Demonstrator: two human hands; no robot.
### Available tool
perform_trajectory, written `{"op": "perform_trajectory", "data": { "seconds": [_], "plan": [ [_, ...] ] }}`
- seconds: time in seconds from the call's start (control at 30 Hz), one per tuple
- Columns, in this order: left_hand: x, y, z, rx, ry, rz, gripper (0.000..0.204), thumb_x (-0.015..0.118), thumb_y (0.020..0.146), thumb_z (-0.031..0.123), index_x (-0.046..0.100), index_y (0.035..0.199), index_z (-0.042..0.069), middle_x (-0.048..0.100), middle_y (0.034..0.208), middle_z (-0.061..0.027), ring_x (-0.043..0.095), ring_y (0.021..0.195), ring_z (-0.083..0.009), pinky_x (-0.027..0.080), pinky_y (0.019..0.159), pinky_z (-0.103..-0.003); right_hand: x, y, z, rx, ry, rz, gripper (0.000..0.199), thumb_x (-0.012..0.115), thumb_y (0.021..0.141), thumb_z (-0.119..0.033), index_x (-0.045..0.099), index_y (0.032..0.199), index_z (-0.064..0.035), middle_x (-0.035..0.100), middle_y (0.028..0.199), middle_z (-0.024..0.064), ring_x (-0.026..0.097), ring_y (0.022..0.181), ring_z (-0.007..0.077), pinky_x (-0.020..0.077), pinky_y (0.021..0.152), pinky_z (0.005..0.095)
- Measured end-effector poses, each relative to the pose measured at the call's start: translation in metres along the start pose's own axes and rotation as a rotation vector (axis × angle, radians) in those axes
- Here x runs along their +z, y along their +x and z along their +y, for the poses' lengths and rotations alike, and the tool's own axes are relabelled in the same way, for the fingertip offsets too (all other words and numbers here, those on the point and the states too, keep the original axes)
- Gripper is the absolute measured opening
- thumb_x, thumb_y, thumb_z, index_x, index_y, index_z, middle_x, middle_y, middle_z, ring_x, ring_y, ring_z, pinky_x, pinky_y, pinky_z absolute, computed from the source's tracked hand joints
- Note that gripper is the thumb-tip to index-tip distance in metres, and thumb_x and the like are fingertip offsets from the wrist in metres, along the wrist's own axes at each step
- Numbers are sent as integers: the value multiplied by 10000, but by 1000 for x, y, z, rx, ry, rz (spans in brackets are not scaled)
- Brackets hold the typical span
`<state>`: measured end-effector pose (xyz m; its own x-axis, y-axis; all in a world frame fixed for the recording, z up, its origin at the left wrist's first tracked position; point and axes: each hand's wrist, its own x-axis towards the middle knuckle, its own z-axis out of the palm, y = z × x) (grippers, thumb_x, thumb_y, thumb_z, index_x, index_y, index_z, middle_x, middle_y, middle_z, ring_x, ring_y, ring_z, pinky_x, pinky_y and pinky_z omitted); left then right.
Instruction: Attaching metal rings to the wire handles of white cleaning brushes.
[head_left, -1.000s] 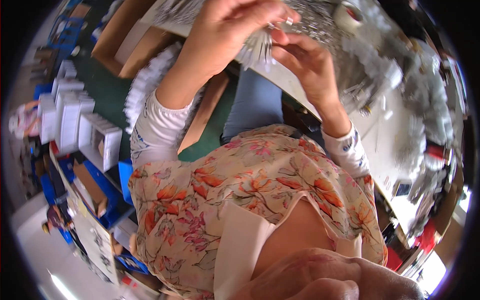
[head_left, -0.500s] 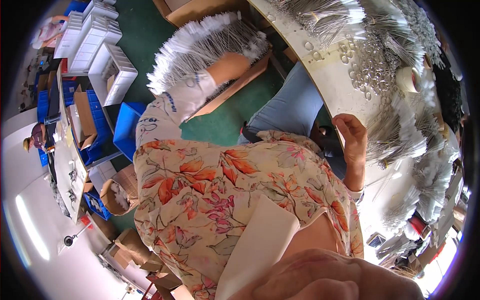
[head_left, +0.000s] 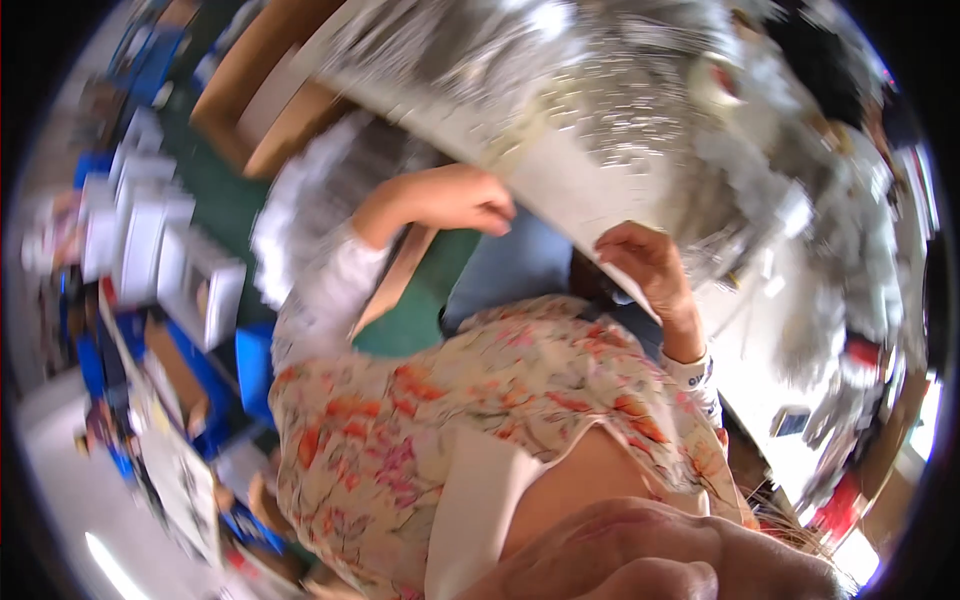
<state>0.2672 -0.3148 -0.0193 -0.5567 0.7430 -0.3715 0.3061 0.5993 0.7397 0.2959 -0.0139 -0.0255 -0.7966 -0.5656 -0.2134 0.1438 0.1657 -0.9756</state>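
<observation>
My left hand (head_left: 452, 200) hovers at the near edge of the white table (head_left: 560, 185), fingers bent and drawn together. Whatever it may hold is too blurred to make out. Across from it, my right hand (head_left: 648, 265) is raised by the same edge, its fingers curled toward the thumb; anything between them cannot be seen. Behind my left forearm is a carton full of thin wire stems with white tips (head_left: 285, 225), partly covered by the arm. Many small metal rings (head_left: 630, 115) lie spread on the table, beside heaps of similar wire stems (head_left: 450, 50).
An open cardboard box (head_left: 245, 110) stands left of the table. White bins (head_left: 200, 285) and a blue bin (head_left: 255, 370) are farther left. A tape roll (head_left: 715, 80) and a phone-like dark object (head_left: 790, 422) lie on the table.
My left hand has come out of the carton of wire stems and moved right to the table edge. The view has turned, and my right hand stays raised with its fingers curled.
</observation>
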Motion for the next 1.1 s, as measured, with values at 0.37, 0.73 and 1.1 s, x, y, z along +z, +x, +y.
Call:
{"op": "perform_trajectory", "data": {
  "seconds": [0.37,0.73,1.1],
  "plan": [
    [-266,183,-34,-196,-63,598,223,560,882,210,619,996,27,651,846,-53,618,713,-105,480,594,-246,-160,-62,-49,-111,-31,427,163,616,846,-64,626,984,23,649,897,62,589,825,108,483,736,238],
    [-314,257,-175,-888,446,753,265,637,769,240,660,851,-11,669,746,-172,669,630,-275,528,573,-386,-345,22,-53,19,-564,577,188,598,864,-177,644,921,-4,614,691,24,570,607,97,486,576,235],
    [-264,283,-24,-80,309,903,274,636,803,310,641,894,51,669,815,-104,648,782,-216,495,699,-334,-383,202,17,233,-855,664,291,677,703,-356,694,842,-100,667,747,60,642,670,168,530,625,312]
  ]
}}
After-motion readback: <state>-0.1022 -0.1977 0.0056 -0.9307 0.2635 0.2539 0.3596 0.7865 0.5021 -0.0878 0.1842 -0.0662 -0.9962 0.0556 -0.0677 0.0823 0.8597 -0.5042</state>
